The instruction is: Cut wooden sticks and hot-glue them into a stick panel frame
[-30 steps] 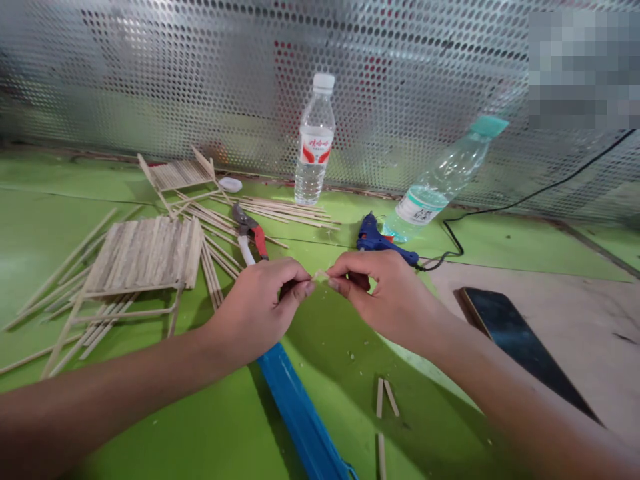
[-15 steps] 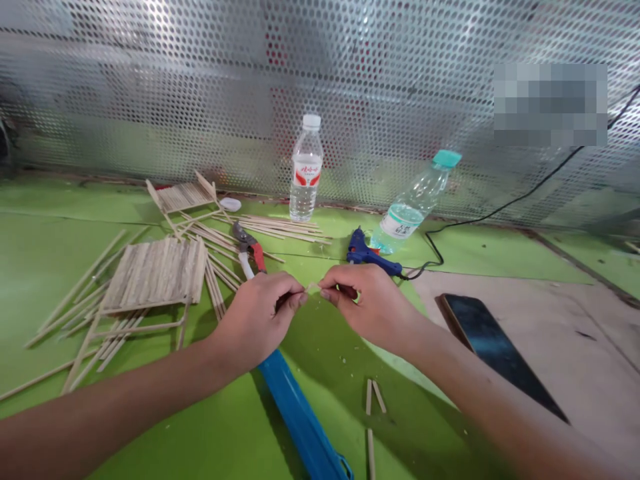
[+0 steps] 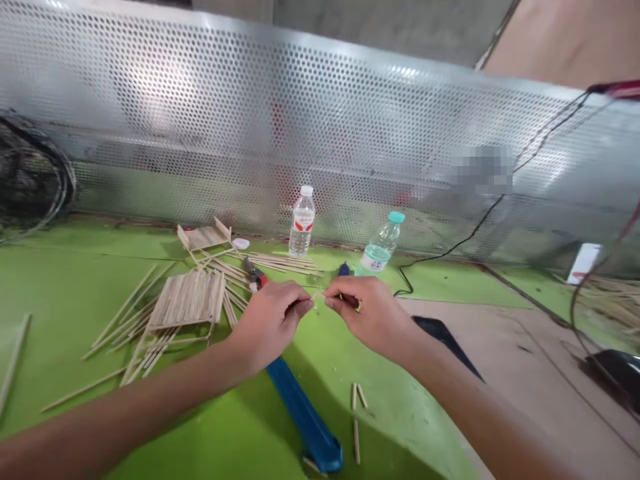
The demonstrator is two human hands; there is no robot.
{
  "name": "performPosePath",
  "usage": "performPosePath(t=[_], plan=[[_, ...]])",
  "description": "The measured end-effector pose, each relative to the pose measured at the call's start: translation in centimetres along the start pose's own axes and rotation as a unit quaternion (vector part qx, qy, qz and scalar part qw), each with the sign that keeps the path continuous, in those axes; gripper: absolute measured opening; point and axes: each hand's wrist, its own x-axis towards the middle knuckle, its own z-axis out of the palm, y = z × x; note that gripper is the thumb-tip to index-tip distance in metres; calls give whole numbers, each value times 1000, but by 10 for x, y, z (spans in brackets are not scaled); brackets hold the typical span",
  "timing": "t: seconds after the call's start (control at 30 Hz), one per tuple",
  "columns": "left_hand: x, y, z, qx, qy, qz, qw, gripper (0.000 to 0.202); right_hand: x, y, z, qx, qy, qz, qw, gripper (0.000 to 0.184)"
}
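Note:
My left hand (image 3: 270, 320) and my right hand (image 3: 367, 313) meet above the green table, each pinching one end of a small pale piece of wood (image 3: 317, 298). Both hands are closed on it. Under my left wrist lies a long blue tool (image 3: 305, 417). A panel of glued wooden sticks (image 3: 186, 300) rests to the left, with loose sticks (image 3: 125, 313) spread around it. Red-handled pruning shears (image 3: 256, 275) lie just beyond my left hand. A blue glue gun (image 3: 343, 269) shows partly behind my right hand.
Two water bottles stand at the back: a red-labelled bottle (image 3: 302, 222) and a tilted teal-capped bottle (image 3: 382, 245). A perforated metal screen (image 3: 320, 133) closes off the far side. A dark phone (image 3: 445, 337) lies right of my hand. Short stick pieces (image 3: 357, 400) lie near the front.
The view has tilted up and pulled back, so the hands and table look smaller and more of the screen shows. Both hands keep pinching the small piece.

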Motion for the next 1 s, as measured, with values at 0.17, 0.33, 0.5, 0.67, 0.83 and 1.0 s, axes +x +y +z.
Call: performPosePath(t=[0.17,0.33,0.5,0.67,0.83,1.0], plan=[[-9,21,-17,3,-12,11,1000,16,-17,-22,-9,-11,31,8,999,14],[-36,23,-28,30,-20,0,999,18,-31,-40,14,16,51,18,998,16],[-55,4,-27,61,-44,-13,997,22,-35,-40,56,59,74,30,995,16],[-58,-12,-25,95,-62,-5,994,23,-32,-30,82,132,89,39,986,16],[-66,-12,-24,101,-47,-2,994,23,-37,-31,89,160,103,33,981,20],[-74,-9,-24,85,-39,-17,996,25,-43,-38,93,170,104,50,979,19]])
